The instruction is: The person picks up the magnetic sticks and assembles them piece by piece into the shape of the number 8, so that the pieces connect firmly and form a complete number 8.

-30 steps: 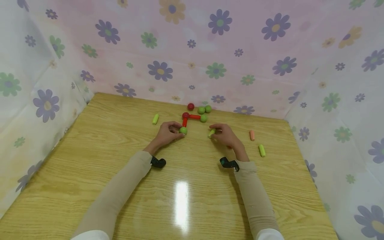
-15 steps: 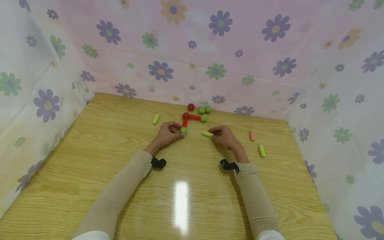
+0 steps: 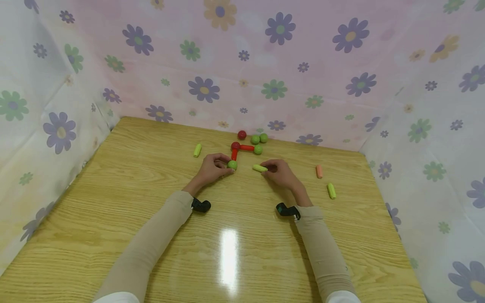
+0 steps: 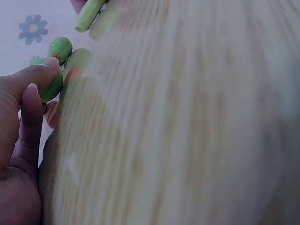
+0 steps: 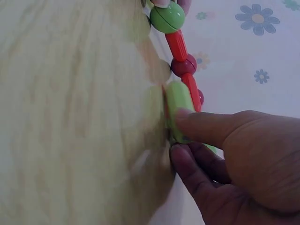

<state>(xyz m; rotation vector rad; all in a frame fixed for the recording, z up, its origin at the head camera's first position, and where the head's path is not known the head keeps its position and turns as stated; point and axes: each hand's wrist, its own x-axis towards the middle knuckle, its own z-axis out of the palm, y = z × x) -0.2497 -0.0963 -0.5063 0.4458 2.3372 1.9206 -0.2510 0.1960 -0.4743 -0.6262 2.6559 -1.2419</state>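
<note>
Lime rod [image 3: 259, 167], nearly crosswise, pointing left

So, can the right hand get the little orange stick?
Probably yes: the orange stick lies out to the right of the right hand, with nothing between them. But that hand is pinching a yellow-green stick, so it would likely have to put that down first.

Left arm [image 3: 151, 235] stretched forward, left grip [image 3: 212, 169] pinching, right arm [image 3: 323, 248] angled inward, right grip [image 3: 281, 173] pinching
</note>
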